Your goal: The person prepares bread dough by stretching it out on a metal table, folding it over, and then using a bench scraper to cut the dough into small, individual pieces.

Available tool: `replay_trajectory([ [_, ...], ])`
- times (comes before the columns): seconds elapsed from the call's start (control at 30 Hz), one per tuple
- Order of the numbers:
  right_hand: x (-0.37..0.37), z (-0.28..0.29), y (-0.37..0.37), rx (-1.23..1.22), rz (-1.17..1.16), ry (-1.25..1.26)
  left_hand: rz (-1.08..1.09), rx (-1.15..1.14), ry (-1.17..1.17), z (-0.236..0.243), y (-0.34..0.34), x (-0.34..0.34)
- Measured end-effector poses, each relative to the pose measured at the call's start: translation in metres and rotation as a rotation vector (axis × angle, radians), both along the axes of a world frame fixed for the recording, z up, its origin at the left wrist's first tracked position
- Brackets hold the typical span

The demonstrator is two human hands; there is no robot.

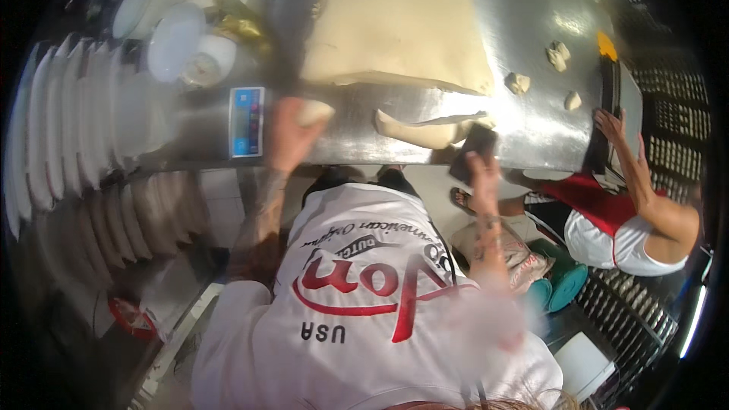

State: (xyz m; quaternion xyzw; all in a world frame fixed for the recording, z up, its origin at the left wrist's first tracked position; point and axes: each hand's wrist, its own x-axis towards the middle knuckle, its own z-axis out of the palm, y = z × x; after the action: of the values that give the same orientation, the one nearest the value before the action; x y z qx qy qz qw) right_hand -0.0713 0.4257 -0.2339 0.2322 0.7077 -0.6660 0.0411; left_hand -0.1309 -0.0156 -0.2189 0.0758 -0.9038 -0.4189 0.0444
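My left hand (287,137) is closed around a small lump of pale dough (315,111), just over the steel table's front edge. A small scale (247,123) with a blue panel lies right beside it. In my right hand (484,175) is a dark, flat dough scraper (474,144), its blade at the right end of a long cut strip of dough (416,130). Behind the strip a large, thick slab of dough (399,26) spreads back across the table. Small dough pieces (519,82) are scattered to its right.
White bowls (176,42) cluster at the back left, near stacked pale trays (68,121). At the right, a co-worker (626,220) in a white and red top has hands on a dark-edged board or tray (607,99). Racks (668,106) of small pale pieces stand beyond.
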Motion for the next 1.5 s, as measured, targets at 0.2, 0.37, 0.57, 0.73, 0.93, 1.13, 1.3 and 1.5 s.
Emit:
replay_trajectory([
  [0.2,-0.073,-0.018,0.027,-0.322,-0.063,-0.139,0.547,-0.252,0.036,0.017,-0.169,-0.011],
  [0.37,-0.086,-0.041,0.032,-0.44,0.062,-0.182,0.234,0.059,0.073,0.062,-0.012,-0.025],
  [0.57,-0.078,0.032,-0.024,-0.821,0.083,-0.056,-0.658,-0.218,0.071,-0.073,0.129,-0.015],
  [0.73,-0.077,0.038,-0.013,-0.895,-0.069,0.035,-0.633,-0.01,-0.248,-0.012,0.098,-0.043],
  [0.93,-0.054,0.016,0.002,0.196,0.238,-0.061,-0.345,0.226,-0.096,0.008,0.024,0.054],
  [1.13,-0.028,0.0,-0.064,-0.195,0.326,-0.366,0.635,0.99,-0.631,-0.244,-0.077,0.243],
  [1.3,-0.067,-0.015,-0.183,-0.115,0.921,-0.248,1.404,1.317,-0.197,-0.34,-0.076,0.267],
  [1.5,-0.044,-0.051,-0.196,-0.018,0.861,0.093,1.413,1.487,0.163,-0.382,-0.036,0.222],
])
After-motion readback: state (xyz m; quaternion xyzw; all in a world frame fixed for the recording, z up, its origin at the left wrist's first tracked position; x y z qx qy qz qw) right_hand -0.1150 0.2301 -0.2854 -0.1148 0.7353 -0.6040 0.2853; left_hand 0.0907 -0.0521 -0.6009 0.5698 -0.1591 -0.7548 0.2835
